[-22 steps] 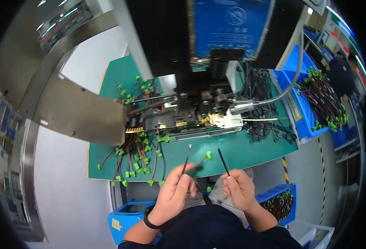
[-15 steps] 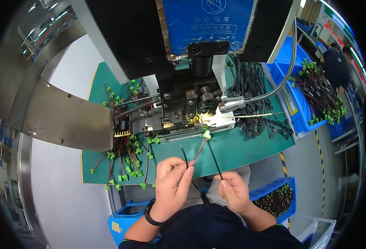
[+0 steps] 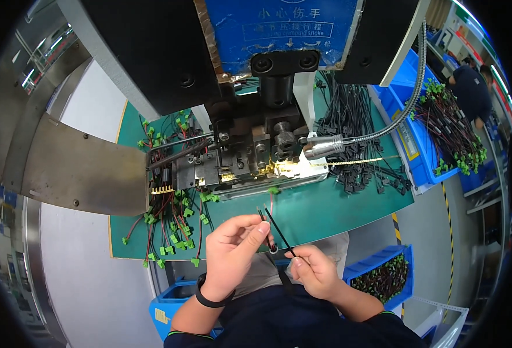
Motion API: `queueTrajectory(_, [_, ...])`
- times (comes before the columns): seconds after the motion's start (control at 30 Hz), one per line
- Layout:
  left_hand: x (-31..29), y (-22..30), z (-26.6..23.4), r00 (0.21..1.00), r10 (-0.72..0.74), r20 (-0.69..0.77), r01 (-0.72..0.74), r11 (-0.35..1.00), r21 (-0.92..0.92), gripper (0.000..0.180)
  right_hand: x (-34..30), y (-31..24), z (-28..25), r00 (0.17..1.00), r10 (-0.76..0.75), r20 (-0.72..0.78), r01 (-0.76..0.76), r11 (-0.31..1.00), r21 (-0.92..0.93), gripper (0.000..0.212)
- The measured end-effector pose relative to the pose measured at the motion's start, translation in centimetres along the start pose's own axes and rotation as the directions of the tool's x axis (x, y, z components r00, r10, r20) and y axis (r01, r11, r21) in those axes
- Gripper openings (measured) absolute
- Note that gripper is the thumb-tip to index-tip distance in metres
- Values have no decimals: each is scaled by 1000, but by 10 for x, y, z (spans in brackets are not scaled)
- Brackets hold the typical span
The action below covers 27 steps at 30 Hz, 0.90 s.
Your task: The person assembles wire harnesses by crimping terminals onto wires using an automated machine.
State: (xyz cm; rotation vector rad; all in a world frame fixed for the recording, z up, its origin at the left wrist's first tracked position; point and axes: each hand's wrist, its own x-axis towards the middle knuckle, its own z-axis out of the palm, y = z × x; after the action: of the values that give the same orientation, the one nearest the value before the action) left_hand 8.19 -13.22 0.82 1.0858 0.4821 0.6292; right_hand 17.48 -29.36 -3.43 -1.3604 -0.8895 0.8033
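Observation:
My left hand (image 3: 233, 246) pinches a thin black wire between thumb and forefinger, its bare end pointing up. From the same fingers a red wire (image 3: 271, 204) runs up to a green connector (image 3: 274, 190) near the crimping press's (image 3: 241, 162) front edge. My right hand (image 3: 315, 272) is closed on a second black wire (image 3: 280, 231), which slants up and left. Its tip comes near the wire end in my left hand; whether they touch I cannot tell. Both hands are over the front edge of the green mat, before the press. What my curled fingers hide cannot be seen.
Green-connector wires (image 3: 178, 232) are heaped left of the press, black wires (image 3: 354, 124) right of it. A curved metal guard (image 3: 88, 165) and a flexible lamp (image 3: 324, 147) flank it. Blue bins (image 3: 409, 139) of wires stand at right; another person (image 3: 470, 90) is beyond.
My right hand has moved down and left, bringing its black wire's tip beside my left hand's wire. The green connector now sits farther left; the view has shifted slightly.

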Motion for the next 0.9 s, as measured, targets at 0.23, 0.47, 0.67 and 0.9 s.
queueTrajectory(0.23, [2,-1,2,999,-2,-34,3,1000,29,12,0,3,3,1000,17,15,-15,995,-100,19])
queueTrajectory(0.47, [0,4,7,992,117,-55,-98,959,265,7,50,-53,-6,988,-91,-121,57,963,-262,18])
queueTrajectory(0.67, [6,0,16,982,185,41,-186,904,385,7,77,-49,-13,1000,-20,-20,20,1000,-9,15])
queueTrajectory(0.9, [20,-5,21,987,154,-56,-132,949,286,7,68,-21,6,963,-26,-270,138,904,405,13])
